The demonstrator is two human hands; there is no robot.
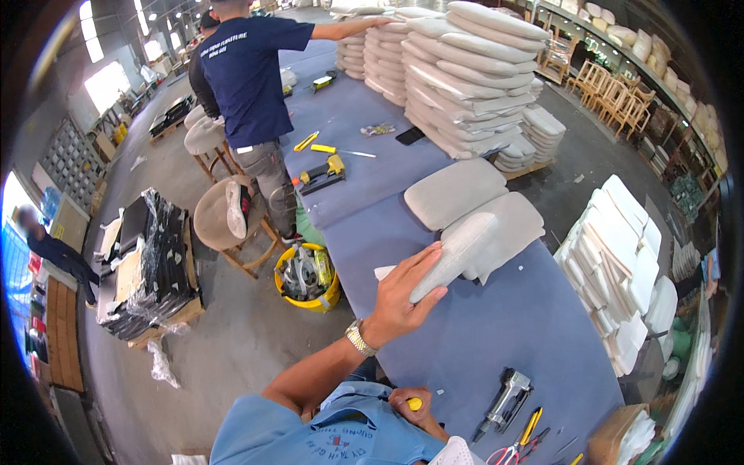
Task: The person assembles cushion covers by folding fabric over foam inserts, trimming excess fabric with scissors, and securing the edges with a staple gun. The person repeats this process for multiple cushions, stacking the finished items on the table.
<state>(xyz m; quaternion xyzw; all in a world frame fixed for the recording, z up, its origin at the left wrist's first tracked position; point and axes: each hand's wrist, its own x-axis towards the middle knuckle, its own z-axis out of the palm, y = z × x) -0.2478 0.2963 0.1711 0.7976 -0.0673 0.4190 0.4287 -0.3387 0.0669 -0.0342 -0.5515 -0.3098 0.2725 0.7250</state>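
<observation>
so the light grey cushion point(459, 260) is up on a slant over the blue table point(411, 333), near edge toward the wearer; looks light and padded to me, probably soft at the face with a stiffer board or dense foam inside, since it isn't sagging; no way it's fragile, though I'd guess the fabric could snag or mark; doesn't look slippery either, more of a woven grip.

left hand point(404, 300) is clamped on the near end, fingers on one side and thumb on the other; imo that's a decent place to take hold, but a palm under the middle would probably stop the far end tipping; right hand point(425, 414) is back by the body, curled round a yellow-ended thing point(415, 404); can't tell what it is, most of it's hidden.

just past the held one, two more pads lie flat, a far pad point(453, 194) and a near pad point(511, 229); closer in on the table there's a metal air tool point(504, 401), a yellow cutter point(532, 425) and red-handled scissors point(505, 455); farther off, a co-worker point(246, 77) has a hand on the tall cushion piles point(473, 85).
</observation>
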